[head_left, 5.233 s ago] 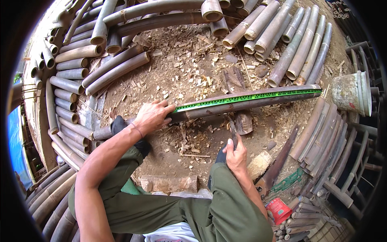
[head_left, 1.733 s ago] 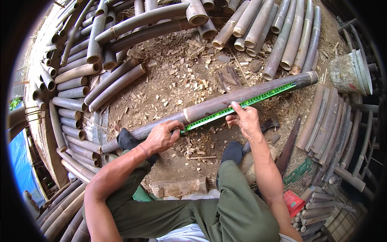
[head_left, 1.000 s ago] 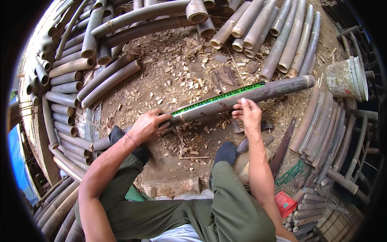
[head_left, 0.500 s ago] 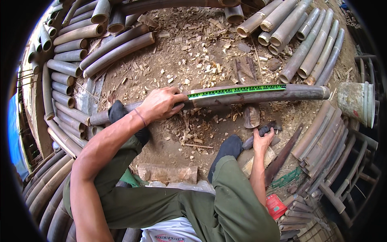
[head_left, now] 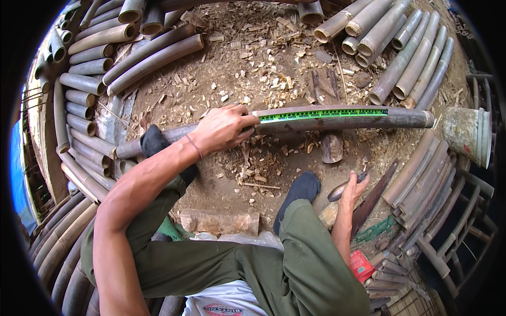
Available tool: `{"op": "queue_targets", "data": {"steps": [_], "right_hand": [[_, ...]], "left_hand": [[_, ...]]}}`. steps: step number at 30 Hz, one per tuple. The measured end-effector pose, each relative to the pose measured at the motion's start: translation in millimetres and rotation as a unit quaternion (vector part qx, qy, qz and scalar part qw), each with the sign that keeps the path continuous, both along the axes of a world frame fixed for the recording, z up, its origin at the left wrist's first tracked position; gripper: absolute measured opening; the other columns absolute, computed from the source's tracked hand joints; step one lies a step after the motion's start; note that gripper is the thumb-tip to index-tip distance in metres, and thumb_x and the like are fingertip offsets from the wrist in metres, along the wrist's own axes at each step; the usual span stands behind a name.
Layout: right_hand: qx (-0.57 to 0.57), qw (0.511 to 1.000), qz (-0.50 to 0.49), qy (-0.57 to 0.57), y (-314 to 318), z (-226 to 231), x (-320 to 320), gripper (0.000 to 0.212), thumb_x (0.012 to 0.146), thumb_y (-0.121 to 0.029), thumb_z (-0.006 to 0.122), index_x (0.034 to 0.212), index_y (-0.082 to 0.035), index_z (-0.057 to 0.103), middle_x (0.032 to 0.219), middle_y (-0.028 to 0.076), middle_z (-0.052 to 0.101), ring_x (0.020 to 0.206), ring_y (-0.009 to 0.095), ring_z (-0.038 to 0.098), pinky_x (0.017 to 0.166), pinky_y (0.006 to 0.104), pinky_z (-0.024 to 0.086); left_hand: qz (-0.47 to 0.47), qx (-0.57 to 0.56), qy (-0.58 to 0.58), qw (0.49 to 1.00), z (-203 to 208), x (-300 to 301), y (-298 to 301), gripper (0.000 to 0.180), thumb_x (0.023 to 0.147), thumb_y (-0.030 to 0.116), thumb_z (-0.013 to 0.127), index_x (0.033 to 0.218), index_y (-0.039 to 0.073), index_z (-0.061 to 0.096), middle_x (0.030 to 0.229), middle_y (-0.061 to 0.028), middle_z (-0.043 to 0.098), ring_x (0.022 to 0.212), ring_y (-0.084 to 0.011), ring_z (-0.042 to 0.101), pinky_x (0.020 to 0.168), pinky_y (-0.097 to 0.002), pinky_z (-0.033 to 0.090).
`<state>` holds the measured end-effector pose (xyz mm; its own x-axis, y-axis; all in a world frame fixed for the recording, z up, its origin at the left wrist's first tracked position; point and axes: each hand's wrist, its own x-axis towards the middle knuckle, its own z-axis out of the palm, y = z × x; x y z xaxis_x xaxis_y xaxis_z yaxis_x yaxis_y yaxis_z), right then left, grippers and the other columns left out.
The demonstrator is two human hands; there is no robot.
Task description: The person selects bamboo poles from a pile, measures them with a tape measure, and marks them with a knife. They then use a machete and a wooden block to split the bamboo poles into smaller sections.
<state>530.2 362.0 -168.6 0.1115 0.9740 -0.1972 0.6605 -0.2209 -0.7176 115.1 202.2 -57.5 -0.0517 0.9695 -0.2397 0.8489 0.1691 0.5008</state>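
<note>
A long grey-brown bamboo pole lies crosswise before me, with a bright green marked strip along its upper side. My left hand is closed over the pole at the strip's left end. Left of it, my dark-socked foot presses against the pole. A wooden block lies under the pole. My right hand is raised on the near side of the pole and closed around a dark hand tool. The tool's rounded end points left, and its exact kind is unclear.
Bamboo lengths are stacked at the left and the far right. Split bamboo pieces and a pale bucket stand on the right. Wood chips litter the ground. A short log lies between my legs.
My right hand has lifted and turned with the dark tool, moving slightly right and away from the block. The left hand and green strip have shifted a little right along the pole.
</note>
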Motion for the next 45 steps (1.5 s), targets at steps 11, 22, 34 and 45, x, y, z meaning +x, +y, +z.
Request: {"op": "queue_targets", "data": {"steps": [11, 22, 34, 45], "right_hand": [[0.196, 0.959, 0.138, 0.151, 2, 65, -67, 0.020, 0.088, -0.002, 0.059, 0.108, 0.000, 0.058, 0.092, 0.008, 0.061, 0.079, 0.014, 0.057, 0.070, 0.0303, 0.050], [0.237, 0.917, 0.302, -0.106, 69, 70, -131, 0.059, 0.079, -0.003, 0.070, 0.136, -0.004, 0.054, 0.149, 0.007, 0.048, 0.122, 0.031, 0.058, 0.100, 0.0382, 0.051], [0.226, 0.925, 0.296, -0.078, 60, 68, -138, 0.043, 0.093, -0.008, 0.054, 0.136, 0.001, 0.054, 0.143, 0.015, 0.053, 0.131, 0.033, 0.052, 0.109, 0.0394, 0.042], [0.260, 0.915, 0.302, -0.065, 63, 61, -138, 0.043, 0.092, -0.007, 0.057, 0.133, 0.004, 0.055, 0.141, 0.018, 0.054, 0.130, 0.034, 0.052, 0.110, 0.0395, 0.041]], "left_hand": [[-0.011, -0.025, 0.002, 1.000, 5, 14, 31, 0.025, 0.092, 0.025, 0.065, 0.115, 0.015, 0.067, 0.101, -0.0124, 0.063, 0.090, -0.0315, 0.065, 0.074, -0.0422, 0.054], [-0.011, -0.002, 0.008, 1.000, 7, 25, 47, 0.022, 0.091, 0.025, 0.065, 0.110, 0.014, 0.067, 0.099, -0.0122, 0.065, 0.091, -0.0301, 0.066, 0.076, -0.0423, 0.056], [-0.056, -0.149, 0.067, 0.985, 19, -18, -7, 0.043, 0.090, 0.023, 0.066, 0.130, 0.019, 0.052, 0.102, -0.0126, 0.062, 0.089, -0.0330, 0.067, 0.072, -0.0438, 0.055], [-0.014, -0.016, 0.032, 0.999, -3, -14, -22, 0.027, 0.089, 0.023, 0.065, 0.116, 0.021, 0.066, 0.094, -0.0100, 0.061, 0.084, -0.0300, 0.068, 0.068, -0.0432, 0.056]]}}
